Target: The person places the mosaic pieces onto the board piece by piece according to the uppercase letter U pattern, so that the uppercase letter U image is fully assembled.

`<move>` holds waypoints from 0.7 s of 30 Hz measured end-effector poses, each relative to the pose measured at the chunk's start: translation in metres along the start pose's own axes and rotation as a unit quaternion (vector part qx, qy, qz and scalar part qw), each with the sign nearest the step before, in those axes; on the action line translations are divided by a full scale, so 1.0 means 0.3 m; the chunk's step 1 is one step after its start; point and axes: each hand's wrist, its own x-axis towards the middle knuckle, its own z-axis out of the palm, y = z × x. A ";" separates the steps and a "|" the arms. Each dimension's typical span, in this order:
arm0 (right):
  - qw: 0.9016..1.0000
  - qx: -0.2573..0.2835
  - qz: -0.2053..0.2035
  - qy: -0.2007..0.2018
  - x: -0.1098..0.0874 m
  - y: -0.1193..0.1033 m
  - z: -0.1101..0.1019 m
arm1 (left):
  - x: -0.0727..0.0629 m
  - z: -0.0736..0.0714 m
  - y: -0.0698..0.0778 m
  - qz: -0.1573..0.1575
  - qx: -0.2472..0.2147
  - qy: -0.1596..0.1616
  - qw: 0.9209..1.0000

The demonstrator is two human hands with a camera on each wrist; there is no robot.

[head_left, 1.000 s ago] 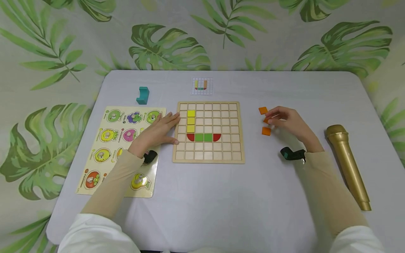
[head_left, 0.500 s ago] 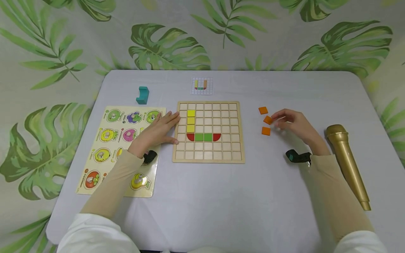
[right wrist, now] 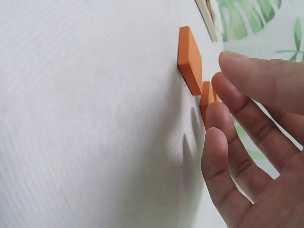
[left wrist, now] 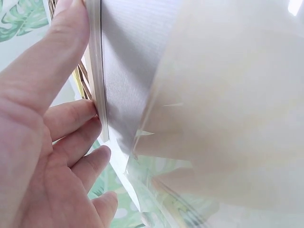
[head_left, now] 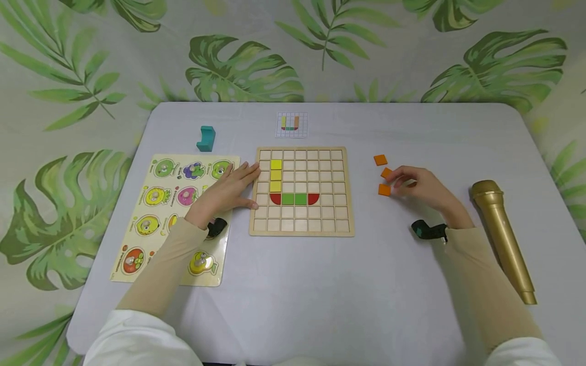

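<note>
Spread along the left edge of a wooden grid board (head_left: 304, 234), my left hand (head_left: 224, 190) touches its frame with fingertips and thumb. Three yellow square tiles (head_left: 276, 174) form a column in the grid. Below them runs a row of two green tiles (head_left: 294, 199) with a red rounded tile (head_left: 314, 199) at each end. To the right of the board, my right hand (head_left: 426, 190) hovers with bent fingers beside three loose orange tiles. It is closest to the nearest orange tile (right wrist: 189, 61), with a gap between fingers and tile in the right wrist view.
A small card with a U pattern (head_left: 292, 125) lies behind the board, and a teal notched block (head_left: 207, 139) stands at back left. Under my left arm is a fruit puzzle board (head_left: 176, 243). A gold microphone (head_left: 505, 241) lies far right.
My right hand has drawn back from the middle orange tile, then come down toward the nearest one. The tiles look almost unmoved. My left hand stays at the board.
</note>
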 end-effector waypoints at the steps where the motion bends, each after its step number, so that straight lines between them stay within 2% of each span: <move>1: 1.000 -0.007 0.000 0.001 0.001 -0.003 0.004 | 0.000 0.000 0.000 -0.001 0.000 0.000 1.000; 7: 0.998 -0.057 -0.007 0.010 0.015 -0.015 0.029 | 0.000 0.002 0.000 -0.003 0.001 -0.002 1.000; 11: 0.997 -0.079 0.003 0.011 0.026 -0.019 0.043 | 0.002 0.006 -0.002 -0.002 0.002 -0.001 1.000; 16: 0.997 -0.070 0.017 0.003 0.034 -0.036 0.043 | 0.002 0.008 -0.005 -0.001 0.003 0.001 1.000; 21: 0.999 -0.052 0.010 -0.010 0.045 -0.050 0.034 | 0.002 0.007 -0.005 -0.002 0.003 0.000 1.000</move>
